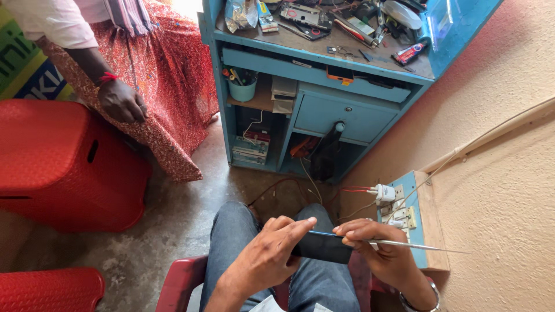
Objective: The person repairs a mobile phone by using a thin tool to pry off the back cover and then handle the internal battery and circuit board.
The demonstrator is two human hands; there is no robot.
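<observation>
The person sits with both hands over the lap, working on a dark phone (321, 247) that lies flat between them, its long axis running left to right. The left hand (269, 254) curls over the phone's left end, fingers closed on it, the index finger stretched along the top edge toward the right. The right hand (378, 248) closes on the phone's right end and also pinches a thin metal tool (404, 245) (a blue stretch of it shows near the phone). The tool lies almost along the phone's upper edge, its bare end pointing away to the right, past the hand; whether the near end has entered the phone's seam I cannot tell, since the fingers cover that spot. Both hands touch the phone, the right one also bearing the tool.

Just right of the hands, a blue board with sockets (404, 216) stands against the wall, a white plug (384, 193) with red wires seated in it. Ahead stands a blue bench (324, 115) with a closed drawer; its top carries a silver foil packet (240, 14) at the left and a flat red-and-black pack (409, 53) at the right. A teal cup (242, 88) of pens sits on the shelf below, and stacked pale boxes (250, 149) lie lower down. At left, another person's hand (120, 103) hangs beside a red patterned skirt, above a red stool (63, 164).
</observation>
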